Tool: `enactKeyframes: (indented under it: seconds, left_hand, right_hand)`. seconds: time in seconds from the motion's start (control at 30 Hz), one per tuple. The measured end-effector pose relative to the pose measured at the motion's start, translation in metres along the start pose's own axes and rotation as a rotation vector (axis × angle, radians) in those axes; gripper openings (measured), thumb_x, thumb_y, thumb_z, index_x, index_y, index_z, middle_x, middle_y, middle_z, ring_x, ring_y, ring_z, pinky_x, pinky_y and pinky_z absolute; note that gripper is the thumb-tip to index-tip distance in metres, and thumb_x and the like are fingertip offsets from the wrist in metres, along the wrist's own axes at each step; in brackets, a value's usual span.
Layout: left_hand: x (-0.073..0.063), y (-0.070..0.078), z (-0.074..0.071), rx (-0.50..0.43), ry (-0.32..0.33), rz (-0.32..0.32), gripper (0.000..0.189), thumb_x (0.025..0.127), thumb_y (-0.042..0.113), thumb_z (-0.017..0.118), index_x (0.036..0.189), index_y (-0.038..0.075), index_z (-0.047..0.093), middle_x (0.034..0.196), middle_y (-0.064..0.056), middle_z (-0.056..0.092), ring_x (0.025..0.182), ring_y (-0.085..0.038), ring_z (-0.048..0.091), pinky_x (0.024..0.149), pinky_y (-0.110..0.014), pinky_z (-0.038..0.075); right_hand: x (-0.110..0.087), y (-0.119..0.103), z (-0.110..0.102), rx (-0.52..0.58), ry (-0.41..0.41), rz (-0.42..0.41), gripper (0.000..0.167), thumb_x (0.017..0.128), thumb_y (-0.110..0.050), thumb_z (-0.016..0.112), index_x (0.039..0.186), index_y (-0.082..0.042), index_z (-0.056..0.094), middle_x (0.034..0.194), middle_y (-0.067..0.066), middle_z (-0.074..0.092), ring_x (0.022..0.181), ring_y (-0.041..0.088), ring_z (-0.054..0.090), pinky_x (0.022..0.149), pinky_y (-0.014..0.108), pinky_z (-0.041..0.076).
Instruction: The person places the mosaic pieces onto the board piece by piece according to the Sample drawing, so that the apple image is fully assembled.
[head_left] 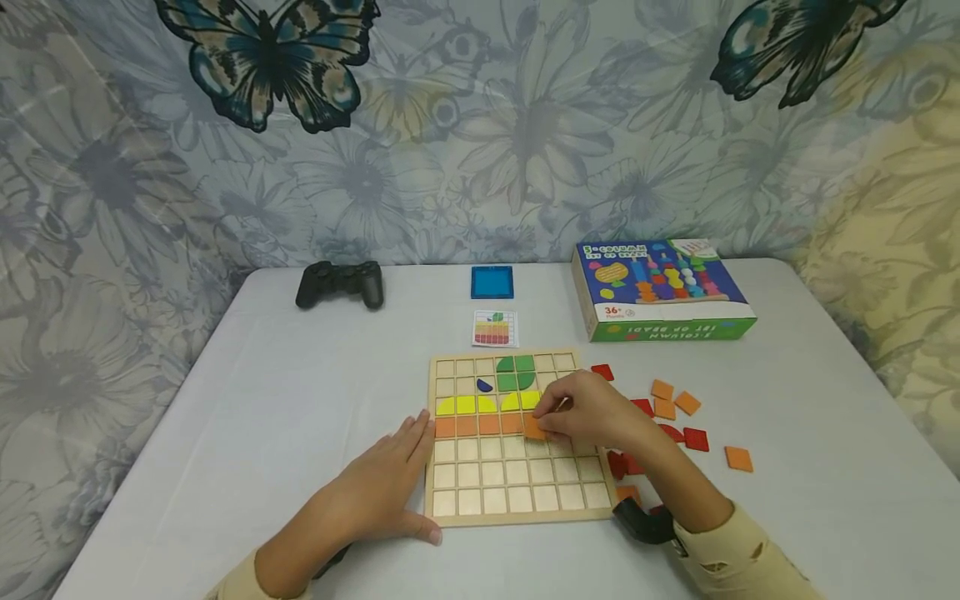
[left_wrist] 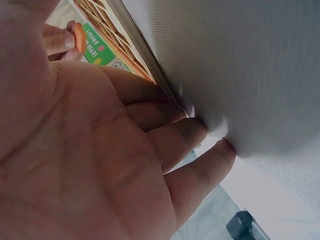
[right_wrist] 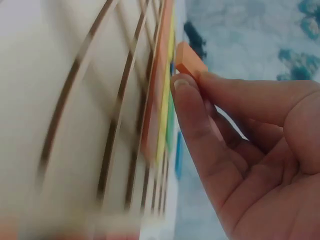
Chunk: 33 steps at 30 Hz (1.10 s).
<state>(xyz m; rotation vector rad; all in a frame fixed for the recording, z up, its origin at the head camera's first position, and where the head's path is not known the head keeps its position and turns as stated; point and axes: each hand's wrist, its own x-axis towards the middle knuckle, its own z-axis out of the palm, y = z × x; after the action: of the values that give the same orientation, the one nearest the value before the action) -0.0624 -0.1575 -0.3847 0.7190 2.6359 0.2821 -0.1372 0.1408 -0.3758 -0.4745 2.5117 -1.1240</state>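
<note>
My right hand (head_left: 592, 410) pinches an orange square tile (right_wrist: 189, 60) between thumb and finger, close over the gridded wooden board (head_left: 487, 502). In the head view that tile overlaps the right end of a row of orange tiles (head_left: 467, 426). Above this row lie yellow pieces (head_left: 465, 405), a green group of quarter-round pieces (head_left: 516, 372) and a dark blue piece (head_left: 484, 386). My left hand (head_left: 382, 483) rests at the board's left edge, fingers extended and thumb by the near corner; the left wrist view shows its fingertips (left_wrist: 227, 147) against the white tabletop.
Loose orange tiles (head_left: 738, 459) and red tiles (head_left: 696, 439) lie right of the board, partly under my right forearm. Behind the board are a pattern card (head_left: 495, 328), a blue tray (head_left: 492, 282), a black game controller (head_left: 341, 284) and a toy box (head_left: 663, 290).
</note>
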Motion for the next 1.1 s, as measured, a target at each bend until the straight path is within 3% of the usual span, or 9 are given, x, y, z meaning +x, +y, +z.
enactKeyframes:
  seconds: [0.23,0.63,0.87,0.97,1.1]
  left_hand:
    - [0.002,-0.002,-0.002,0.009,0.01,0.009,0.129,0.071,0.072,0.075,0.158,-0.004,0.017,0.165,-0.019,0.009,0.15,-0.036,0.014,0.115,-0.052,0.028]
    - [-0.001,-0.002,-0.004,0.002,0.027,0.041,0.125,0.073,0.069,0.075,0.157,-0.006,0.02,0.164,-0.021,0.012,0.15,-0.037,0.016,0.114,-0.053,0.03]
    - [-0.001,-0.002,-0.003,-0.018,0.016,0.031,0.126,0.073,0.07,0.075,0.157,-0.005,0.018,0.165,-0.021,0.01,0.15,-0.037,0.015,0.115,-0.053,0.028]
    - [-0.002,-0.002,-0.003,-0.029,0.01,0.026,0.127,0.072,0.07,0.074,0.157,-0.005,0.018,0.165,-0.021,0.01,0.15,-0.037,0.014,0.115,-0.053,0.029]
    - [-0.002,-0.002,-0.001,-0.022,0.002,0.013,0.128,0.072,0.072,0.073,0.157,-0.005,0.018,0.165,-0.021,0.01,0.15,-0.036,0.015,0.115,-0.052,0.029]
  right_hand:
    - [0.025,-0.035,0.036,-0.049,-0.037,-0.035,0.013,0.085,-0.005,0.079,0.078,-0.016,0.077,0.079,-0.008,0.068,0.08,0.017,0.058,0.067,0.031,0.052]
    - [0.046,-0.06,0.08,-0.153,-0.054,-0.215,0.013,0.085,0.0,0.076,0.076,-0.01,0.074,0.071,-0.006,0.064,0.067,0.011,0.056,0.061,0.024,0.049]
    - [0.037,-0.068,0.089,-0.374,-0.08,-0.336,0.011,0.084,-0.003,0.078,0.076,-0.011,0.078,0.075,-0.008,0.067,0.072,0.007,0.059,0.067,0.022,0.051]
    - [0.031,-0.069,0.085,-0.378,-0.098,-0.371,0.01,0.083,-0.002,0.078,0.078,-0.011,0.079,0.076,-0.008,0.07,0.074,0.005,0.062,0.069,0.021,0.052]
    - [0.023,-0.064,0.069,-0.37,-0.085,-0.353,0.014,0.085,-0.001,0.077,0.077,-0.012,0.078,0.074,-0.009,0.069,0.07,0.006,0.059,0.067,0.023,0.051]
